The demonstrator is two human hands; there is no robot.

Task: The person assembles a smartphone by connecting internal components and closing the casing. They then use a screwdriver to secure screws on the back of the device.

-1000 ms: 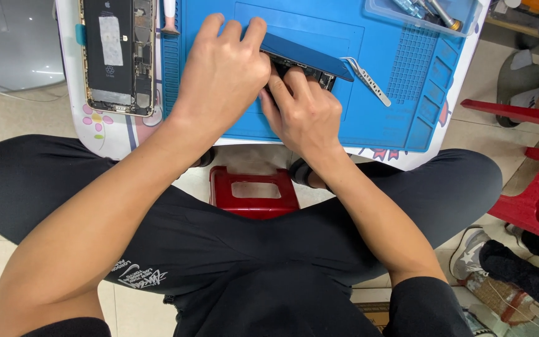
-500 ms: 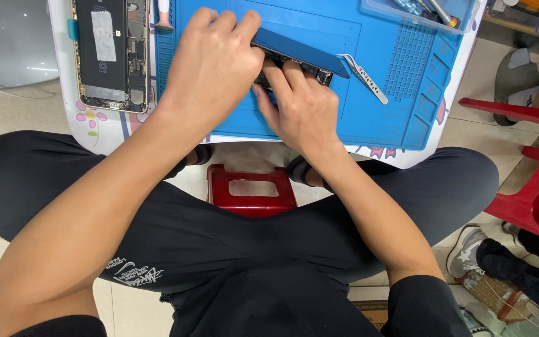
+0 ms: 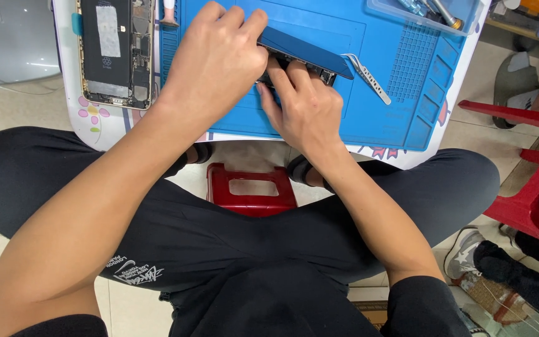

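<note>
step: prying at phone screen panel (image 3: 304, 51) on blue mat (image 3: 407, 93) | left hand (image 3: 216, 59) clamps its edge | right hand (image 3: 304, 106) pinches underneath | next, likely: steady, gentle lift

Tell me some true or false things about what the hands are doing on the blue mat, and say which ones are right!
1. Both hands are on a dark phone screen panel over the blue mat. True.
2. The left hand is holding the metal tweezers. False: the tweezers lie on the mat by themselves, beside the panel.
3. An opened phone body with its insides showing lies to the left of the mat. True.
4. The right hand rests on the red stool. False: its fingers are at the panel; the stool is down between the legs.
5. The mat is green. False: it is blue.
</note>
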